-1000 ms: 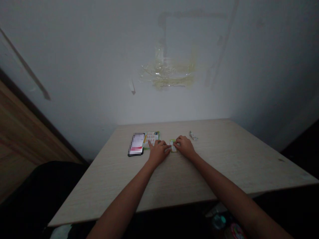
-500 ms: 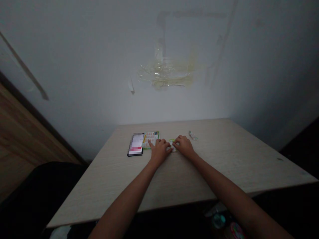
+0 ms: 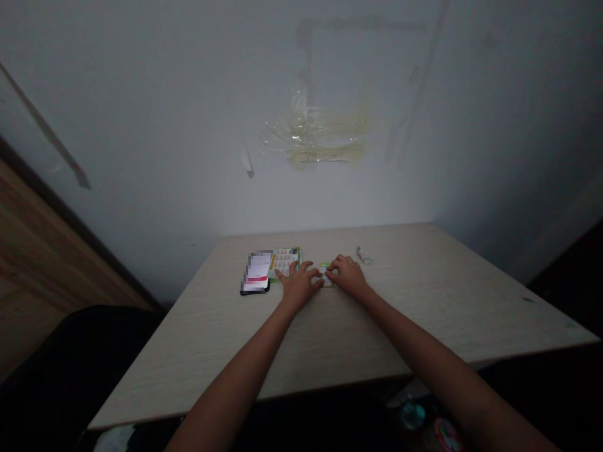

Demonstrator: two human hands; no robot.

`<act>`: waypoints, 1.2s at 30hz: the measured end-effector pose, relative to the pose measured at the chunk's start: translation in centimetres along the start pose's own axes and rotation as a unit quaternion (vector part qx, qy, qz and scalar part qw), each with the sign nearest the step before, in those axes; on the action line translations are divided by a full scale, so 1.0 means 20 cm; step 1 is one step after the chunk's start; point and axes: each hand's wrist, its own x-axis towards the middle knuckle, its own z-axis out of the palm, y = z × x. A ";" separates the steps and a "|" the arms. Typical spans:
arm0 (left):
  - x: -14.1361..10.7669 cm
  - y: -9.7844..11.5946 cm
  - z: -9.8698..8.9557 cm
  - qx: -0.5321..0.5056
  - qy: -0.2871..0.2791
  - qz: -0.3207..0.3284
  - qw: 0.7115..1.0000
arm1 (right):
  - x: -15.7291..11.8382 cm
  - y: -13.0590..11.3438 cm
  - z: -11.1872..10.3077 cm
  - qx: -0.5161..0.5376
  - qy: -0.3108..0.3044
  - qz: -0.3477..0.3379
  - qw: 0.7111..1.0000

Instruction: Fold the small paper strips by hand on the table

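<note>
Between my two hands a small white card or packet with a yellow-green edge (image 3: 326, 280) lies on the pale wooden table (image 3: 377, 351). My left hand (image 3: 300, 285) rests at its left side, fingers spread, with the thumb side near a printed sheet. On the card's right, my right hand (image 3: 347, 275) has its fingertips pinched together at the card's edge; what they pinch is too small to make out. The colourful printed sheet (image 3: 285, 258) lies left of my left hand, beside a phone with a lit screen (image 3: 258, 270).
A crumpled wrapper (image 3: 363, 255) lies behind my right hand. The wall with yellowed tape (image 3: 327, 150) rises at the table's back edge. Below the front edge are a bottle (image 3: 412, 415) and a round colourful container (image 3: 446, 434).
The fingers of my left hand have spread and lifted slightly off the card's left side. My right hand has hardly moved.
</note>
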 end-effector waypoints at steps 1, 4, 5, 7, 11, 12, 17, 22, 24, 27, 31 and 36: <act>0.00 0.00 0.00 0.001 0.000 0.001 1.000 | 0.00 0.00 0.00 0.000 -0.001 -0.001 1.000; 0.00 -0.01 0.01 0.004 0.005 0.004 1.000 | 0.00 0.00 -0.01 0.003 -0.010 -0.005 1.000; 0.00 -0.01 0.01 0.005 0.006 0.004 1.000 | 0.00 0.01 -0.01 0.004 -0.014 -0.005 1.000; -0.01 -0.01 0.01 0.004 0.008 0.003 1.000 | 0.00 0.01 -0.02 0.006 -0.021 -0.007 1.000; -0.01 -0.01 0.00 -0.001 0.014 0.004 1.000 | -0.01 0.01 -0.02 0.012 -0.022 -0.014 1.000; -0.02 -0.01 0.00 -0.002 0.012 0.005 1.000 | -0.01 0.01 -0.02 0.014 -0.024 -0.016 1.000; -0.02 -0.01 0.00 -0.009 0.006 0.004 1.000 | -0.02 0.02 -0.03 0.025 -0.034 -0.023 0.999; -0.02 -0.01 0.01 -0.004 0.008 0.001 1.000 | -0.03 0.03 -0.03 0.044 -0.040 -0.030 0.998; -0.02 -0.01 0.01 -0.006 0.010 0.003 1.000 | -0.04 0.04 -0.03 0.051 -0.045 -0.034 0.997; -0.02 -0.02 0.01 -0.010 0.015 0.005 1.000 | -0.04 0.06 -0.02 0.062 -0.046 -0.050 0.996; -0.02 -0.02 0.02 -0.012 0.018 0.003 1.000 | -0.04 0.08 0.00 0.065 -0.050 -0.069 0.994; -0.02 -0.02 0.02 -0.004 0.020 0.001 1.000 | -0.04 0.09 0.00 0.067 -0.056 -0.085 0.993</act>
